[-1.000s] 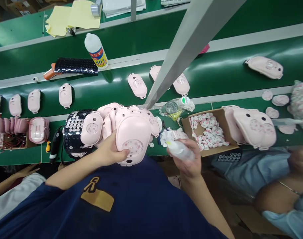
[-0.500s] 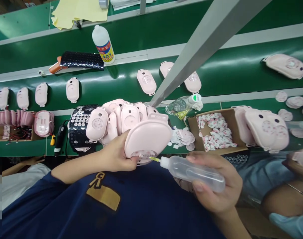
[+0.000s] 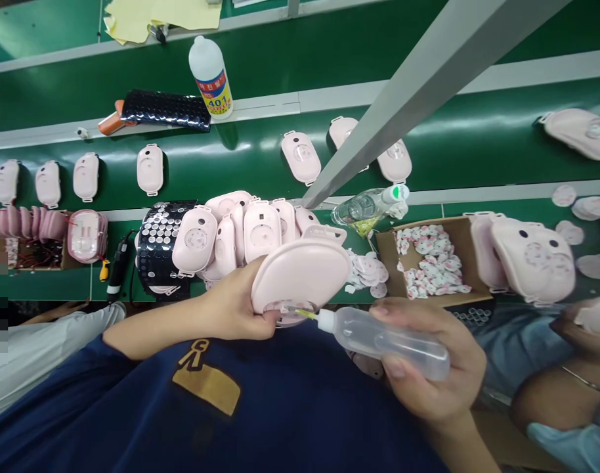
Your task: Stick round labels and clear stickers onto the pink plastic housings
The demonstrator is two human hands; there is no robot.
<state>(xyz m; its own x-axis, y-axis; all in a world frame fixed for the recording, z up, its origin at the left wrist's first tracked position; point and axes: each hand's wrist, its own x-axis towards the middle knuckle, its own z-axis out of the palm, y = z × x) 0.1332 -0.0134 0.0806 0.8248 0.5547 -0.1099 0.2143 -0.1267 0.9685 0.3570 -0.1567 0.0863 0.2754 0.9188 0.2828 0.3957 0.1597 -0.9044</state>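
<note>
My left hand [image 3: 235,309] grips a pink plastic shell [image 3: 300,276], tilted so its round recess faces me. My right hand [image 3: 440,374] is wrapped round a clear squeeze bottle [image 3: 383,335]. The bottle's thin yellow nozzle touches the recess at the shell's lower edge. Behind the shell, several more pink shells [image 3: 241,230] stand in a row beside a black sheet of round stickers [image 3: 157,243]. An open cardboard box [image 3: 393,263] of small printed discs sits to the right, with loose discs [image 3: 364,269] beside it.
Pink shells [image 3: 150,169] lie spaced along the green conveyor belt [image 3: 452,141]. A white "401" bottle [image 3: 211,79] stands at the back. A grey metal post [image 3: 403,98] crosses diagonally. A clear bottle [image 3: 364,205] lies near the box. Other people sit at my left and right.
My right hand lifted the squeeze bottle from the bench and brought its nozzle to the shell. My left hand tilted the shell toward me.
</note>
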